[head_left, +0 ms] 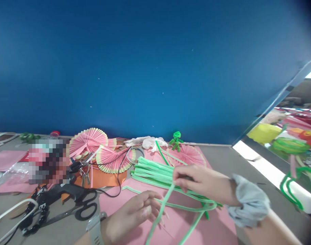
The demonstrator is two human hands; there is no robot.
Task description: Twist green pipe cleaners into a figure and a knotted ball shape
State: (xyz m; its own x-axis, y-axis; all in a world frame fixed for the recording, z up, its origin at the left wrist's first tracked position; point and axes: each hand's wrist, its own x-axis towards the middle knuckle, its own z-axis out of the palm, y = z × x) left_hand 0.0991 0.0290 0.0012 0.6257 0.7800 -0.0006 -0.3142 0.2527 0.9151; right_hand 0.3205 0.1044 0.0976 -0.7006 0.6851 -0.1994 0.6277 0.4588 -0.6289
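My right hand (pixel 193 178), with a grey scrunchie (pixel 248 200) round its wrist, pinches a light green pipe cleaner (pixel 159 216) that hangs toward the front edge. Just behind it lies a bundle of green pipe cleaners (pixel 152 168) on pink paper (pixel 114 200). Below and left, my left hand (pixel 140 212) has loosely curved fingers, apart, close to the hanging strand. Whether they touch it is hard to tell. Another light green pipe cleaner (pixel 196 223) bends in a loop beneath my right wrist. At the back stands a small green pipe-cleaner figure (pixel 176 141).
Pink pleated paper fans (pixel 87 141) lie back left, beside keys (pixel 85 172) and a black cable (pixel 119 180). Black scissors (pixel 86 207), a black glue gun (pixel 68 190) and a beaded string (pixel 43 217) are at left. A blue panel (pixel 155 68) closes off the back.
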